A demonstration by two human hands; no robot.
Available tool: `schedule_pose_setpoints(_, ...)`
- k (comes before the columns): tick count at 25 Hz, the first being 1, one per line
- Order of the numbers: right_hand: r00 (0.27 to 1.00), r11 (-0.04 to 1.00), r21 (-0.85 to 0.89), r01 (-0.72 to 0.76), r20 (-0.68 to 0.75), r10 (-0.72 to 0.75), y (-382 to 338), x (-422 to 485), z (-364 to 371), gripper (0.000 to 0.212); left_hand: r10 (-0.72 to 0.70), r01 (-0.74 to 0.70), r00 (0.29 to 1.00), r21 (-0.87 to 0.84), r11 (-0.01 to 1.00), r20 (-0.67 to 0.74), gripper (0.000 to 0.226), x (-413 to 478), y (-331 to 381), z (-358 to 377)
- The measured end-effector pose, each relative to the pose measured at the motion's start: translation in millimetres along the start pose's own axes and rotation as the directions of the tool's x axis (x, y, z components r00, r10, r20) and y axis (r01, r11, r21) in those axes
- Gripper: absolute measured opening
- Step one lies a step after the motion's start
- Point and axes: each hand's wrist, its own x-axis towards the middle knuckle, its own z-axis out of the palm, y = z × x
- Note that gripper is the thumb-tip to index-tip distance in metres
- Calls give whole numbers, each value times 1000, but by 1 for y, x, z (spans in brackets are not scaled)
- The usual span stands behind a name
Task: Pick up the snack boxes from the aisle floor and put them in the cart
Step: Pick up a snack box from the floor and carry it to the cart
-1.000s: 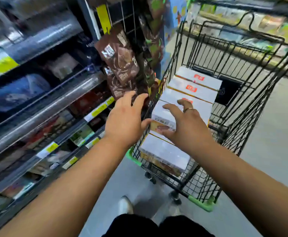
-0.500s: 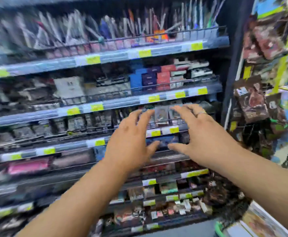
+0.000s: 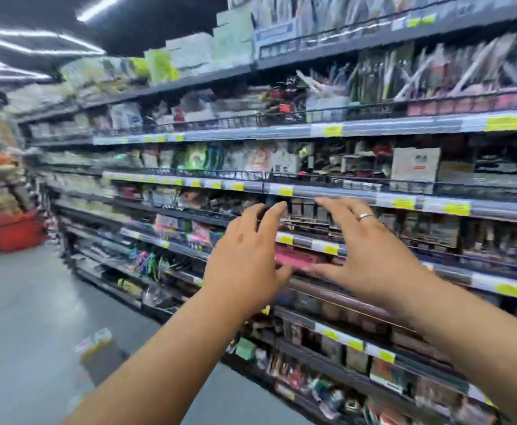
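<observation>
My left hand (image 3: 245, 259) and my right hand (image 3: 364, 256) are held out in front of me at chest height, palms facing each other, fingers spread and relaxed, with nothing between them. A ring shows on my right hand. They hang in the air in front of the store shelves (image 3: 312, 191). On the grey aisle floor (image 3: 21, 317) at the lower left lies a blurred box (image 3: 98, 354), brownish with a white and yellow end. The cart is out of view.
Tall shelves packed with small goods and yellow price tags run along the right side of the aisle. A red basket (image 3: 13, 231) sits at the far left by another display. The picture is blurred by motion.
The view has swung left from the cart with its white boxes, past the shelves, to look down the aisle. Both hands stay raised and empty, now away from the cart.
</observation>
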Motion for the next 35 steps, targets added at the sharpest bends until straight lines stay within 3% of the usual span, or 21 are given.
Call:
schedule_pose_setpoints(4,982,980,91,179,49,-184,-65,62,68,100,-213,211,977,100,972,6,94,-37,-92,-11)
schedule_pose_setpoints(10,906,895,220,387,91,-414,-159,165,177,100,-485,476,874,234,848,-21,96,-61,-230,-20)
schedule_pose_setpoints(20,703,704,407,582,184,-687,-367,322,355,100,-756,760,627,360,540,-188,85,-118,-472,-62)
schedule_pose_setpoints(23,670,683,430,590,213,-712,-436,351,424,100,-813,799,554,389,458,-179,86,-160,-563,-72)
schedule_pose_setpoints(26,683,718,435,543,269,-679,-487,378,487,101,-857,818,501,393,421,-125,87,-186,-647,-76)
schedule_pose_setpoints(35,776,866,359,348,407,-481,-543,492,635,99,-817,742,567,366,561,102,89,-140,-851,-9)
